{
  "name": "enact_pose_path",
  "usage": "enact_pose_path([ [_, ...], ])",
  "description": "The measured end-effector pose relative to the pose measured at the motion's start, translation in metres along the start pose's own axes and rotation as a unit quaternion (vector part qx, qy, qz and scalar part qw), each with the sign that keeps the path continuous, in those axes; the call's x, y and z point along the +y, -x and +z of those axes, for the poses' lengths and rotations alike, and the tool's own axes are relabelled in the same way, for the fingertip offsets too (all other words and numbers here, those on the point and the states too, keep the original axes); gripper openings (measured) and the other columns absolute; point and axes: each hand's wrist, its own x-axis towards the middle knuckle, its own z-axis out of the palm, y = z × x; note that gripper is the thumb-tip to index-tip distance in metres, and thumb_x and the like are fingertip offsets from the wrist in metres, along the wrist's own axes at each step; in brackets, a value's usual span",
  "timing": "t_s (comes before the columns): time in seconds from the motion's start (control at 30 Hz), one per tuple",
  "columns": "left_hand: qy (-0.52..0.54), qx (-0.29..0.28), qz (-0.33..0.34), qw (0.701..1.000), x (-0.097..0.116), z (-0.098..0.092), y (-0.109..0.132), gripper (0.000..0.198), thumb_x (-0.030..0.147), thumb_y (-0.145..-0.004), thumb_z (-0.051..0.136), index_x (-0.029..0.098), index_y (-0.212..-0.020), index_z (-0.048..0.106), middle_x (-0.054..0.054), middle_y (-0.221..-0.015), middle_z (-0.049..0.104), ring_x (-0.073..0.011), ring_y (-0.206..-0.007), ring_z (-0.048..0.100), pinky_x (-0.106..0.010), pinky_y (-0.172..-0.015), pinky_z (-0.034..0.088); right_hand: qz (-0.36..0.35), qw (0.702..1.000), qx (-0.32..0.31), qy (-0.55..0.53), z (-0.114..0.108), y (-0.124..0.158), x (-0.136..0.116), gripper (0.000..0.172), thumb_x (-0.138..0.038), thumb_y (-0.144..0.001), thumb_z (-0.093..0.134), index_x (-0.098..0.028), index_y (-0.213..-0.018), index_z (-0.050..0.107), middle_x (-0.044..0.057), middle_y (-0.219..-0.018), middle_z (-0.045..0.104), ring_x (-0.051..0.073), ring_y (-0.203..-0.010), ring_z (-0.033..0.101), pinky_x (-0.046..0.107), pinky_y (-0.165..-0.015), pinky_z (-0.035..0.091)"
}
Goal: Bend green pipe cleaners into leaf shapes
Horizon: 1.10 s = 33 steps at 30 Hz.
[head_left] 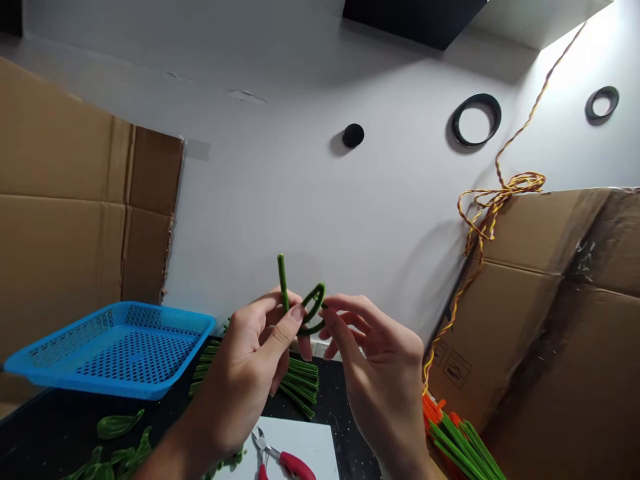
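Both hands are raised in front of the white wall, sharing one green pipe cleaner (311,305). My left hand (255,363) pinches it between thumb and fingers; one straight end sticks up above the fingers. My right hand (377,363) pinches the other side, where the pipe cleaner is bent into a small leaf-shaped loop. Below the hands lies a bundle of straight green pipe cleaners (300,380) on the dark table.
A blue perforated tray (117,347) sits at left. Finished green leaf loops (117,427) lie on the table in front of it. Red-handled cutters (283,460) rest on a white sheet. Orange and green pipe cleaners (457,443) lie at right. Cardboard boxes (550,320) flank both sides.
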Motion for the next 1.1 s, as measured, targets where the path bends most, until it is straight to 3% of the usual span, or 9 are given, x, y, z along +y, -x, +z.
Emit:
enact_pose_path([
  [0.13,-0.014,-0.002,0.012,1.000,0.000,-0.001,-0.002,0.037,0.051,-0.097,0.065,0.020,-0.119,0.065,0.005,-0.067,0.060,0.0003,-0.043,0.035,-0.009,-0.038,0.026,0.023,0.997,-0.013,-0.066,0.000,-0.001,0.001,0.013,-0.030,-0.096,0.073,-0.023,-0.104,0.080,0.001,-0.077,0.067,0.007,-0.059,0.064,0.012,-0.051,0.056],
  [0.27,-0.056,-0.007,0.017,0.998,-0.003,-0.003,-0.004,0.041,0.054,-0.099,0.063,0.022,-0.124,0.066,0.006,-0.067,0.061,0.0018,-0.043,0.037,-0.007,-0.039,0.029,0.031,0.992,0.014,-0.122,0.002,-0.005,0.004,0.018,-0.028,-0.092,0.077,-0.022,-0.109,0.076,0.004,-0.091,0.074,0.009,-0.063,0.069,0.012,-0.057,0.062],
  [0.37,-0.067,-0.039,0.011,0.997,-0.004,-0.005,-0.004,0.040,0.053,-0.099,0.063,0.022,-0.124,0.068,0.005,-0.069,0.063,0.0019,-0.041,0.037,-0.008,-0.038,0.029,0.012,0.995,0.010,-0.101,0.001,-0.006,0.006,0.020,-0.025,-0.095,0.072,-0.023,-0.115,0.075,0.004,-0.095,0.075,0.010,-0.069,0.073,0.011,-0.064,0.064],
  [0.53,-0.082,-0.043,0.008,0.996,0.000,-0.007,-0.005,0.024,0.042,-0.097,0.067,0.019,-0.104,0.072,0.005,-0.069,0.066,0.0017,-0.039,0.037,-0.010,-0.037,0.028,-0.022,0.998,0.004,-0.055,0.002,-0.004,0.007,0.017,-0.026,-0.100,0.067,-0.024,-0.114,0.077,0.004,-0.094,0.074,0.009,-0.073,0.074,0.007,-0.064,0.062],
  [0.67,-0.099,-0.049,0.016,0.994,-0.001,-0.008,-0.007,0.028,0.043,-0.097,0.066,0.016,-0.088,0.068,0.003,-0.072,0.067,0.0025,-0.045,0.038,-0.009,-0.041,0.028,-0.021,0.999,0.019,-0.045,0.004,-0.003,0.009,0.015,-0.026,-0.094,0.074,-0.023,-0.109,0.078,0.002,-0.091,0.073,0.010,-0.075,0.074,0.010,-0.070,0.065],
  [0.73,-0.115,-0.053,0.014,0.992,-0.002,-0.009,-0.008,0.034,0.048,-0.098,0.063,0.016,-0.089,0.068,0.003,-0.076,0.068,0.0021,-0.048,0.039,-0.009,-0.043,0.030,-0.006,0.998,0.035,-0.049,0.004,-0.003,0.010,0.012,-0.028,-0.093,0.076,-0.020,-0.101,0.079,0.004,-0.090,0.074,0.011,-0.070,0.073,0.012,-0.066,0.066],
  [0.83,-0.136,-0.058,0.013,0.989,-0.002,-0.010,-0.009,0.039,0.052,-0.100,0.059,0.016,-0.088,0.068,0.002,-0.079,0.068,0.0009,-0.050,0.043,-0.011,-0.048,0.036,0.022,0.997,0.041,-0.062,0.001,-0.004,0.013,0.019,-0.034,-0.093,0.076,-0.016,-0.097,0.079,0.005,-0.084,0.072,0.010,-0.062,0.070,0.013,-0.058,0.063],
  [1.1,-0.110,-0.080,-0.030,0.990,0.000,-0.012,-0.010,0.032,0.049,-0.093,0.070,0.016,-0.091,0.069,0.003,-0.078,0.068,-0.0015,-0.049,0.044,-0.014,-0.046,0.036,0.129,0.980,0.002,-0.151,-0.008,-0.010,0.020,0.035,-0.044,-0.086,0.086,-0.012,-0.091,0.074,0.004,-0.067,0.066,0.010,-0.053,0.064,0.016,-0.053,0.059],
])
